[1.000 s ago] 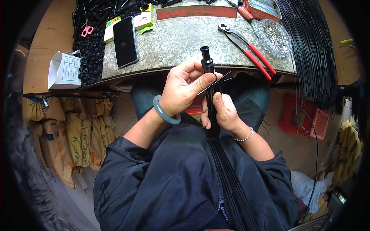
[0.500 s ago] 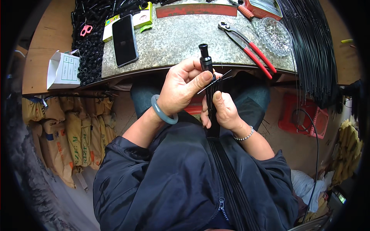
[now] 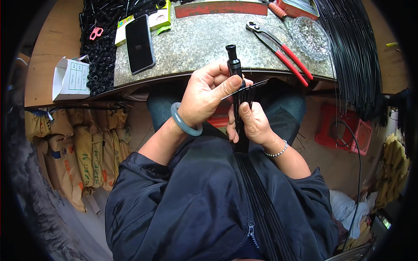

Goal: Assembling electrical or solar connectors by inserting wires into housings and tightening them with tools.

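Note:
In front of my body, my left hand is closed round the neck of a black umbrella frame, thumb along its side. The frame's cylindrical black end points up toward the bench. Just beneath, my right hand pinches the bundle of thin black ribs, whose lengths run down over my dark jacket. A thin wire or rib sticks out slantwise between the two hands. The left fingertips behind the frame are partly hidden.
On the bench lie red-handled pliers, a phone, a glass dish of small metal bits and a red strip. Black rods hang over the right edge. An open white box stands left, beside black parts.
Both hands keep their hold on the frame. The cylindrical end has moved slightly up and right, and the ribs between my hands look more fanned out.

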Tool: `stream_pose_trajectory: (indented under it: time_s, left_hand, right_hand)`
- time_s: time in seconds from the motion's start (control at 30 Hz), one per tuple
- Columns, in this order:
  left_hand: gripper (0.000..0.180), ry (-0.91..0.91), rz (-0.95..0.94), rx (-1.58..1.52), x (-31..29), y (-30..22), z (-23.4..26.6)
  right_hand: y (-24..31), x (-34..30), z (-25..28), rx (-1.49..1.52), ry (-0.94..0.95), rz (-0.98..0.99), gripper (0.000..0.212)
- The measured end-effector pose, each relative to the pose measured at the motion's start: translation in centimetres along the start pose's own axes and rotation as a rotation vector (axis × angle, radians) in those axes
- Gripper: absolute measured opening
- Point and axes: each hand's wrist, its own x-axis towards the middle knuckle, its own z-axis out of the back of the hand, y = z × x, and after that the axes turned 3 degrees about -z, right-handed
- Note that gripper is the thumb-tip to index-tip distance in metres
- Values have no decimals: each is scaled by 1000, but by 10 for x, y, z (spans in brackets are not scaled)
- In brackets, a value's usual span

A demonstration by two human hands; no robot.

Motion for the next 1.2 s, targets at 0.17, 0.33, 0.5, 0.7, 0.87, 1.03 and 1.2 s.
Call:
stream_pose_trajectory:
  time_s: [0.17,0.33,0.5,0.7,0.87,1.03,1.2]
  left_hand:
    - [16,-5,21,64,0,-5,-1]
    - [17,30,18,7,1,-3,3]
    - [19,45,-15,49,1,0,4]
    - [20,52,-31,59,0,2,5]
    - [19,59,-17,44,0,0,7]
    - [17,76,-15,37,-1,1,7]
    - [17,61,-15,4,-3,3,6]
  right_hand:
    - [-1,2,3,9,19,-1,61]
    - [0,3,3,-2,28,-12,64]
    - [-5,1,6,-8,46,38,69]
    - [1,1,3,-62,8,-2,71]
    - [3,1,1,-73,-16,-9,70]
    - [4,1,1,-85,-2,5,70]
    - [2,1,1,-66,5,5,70]
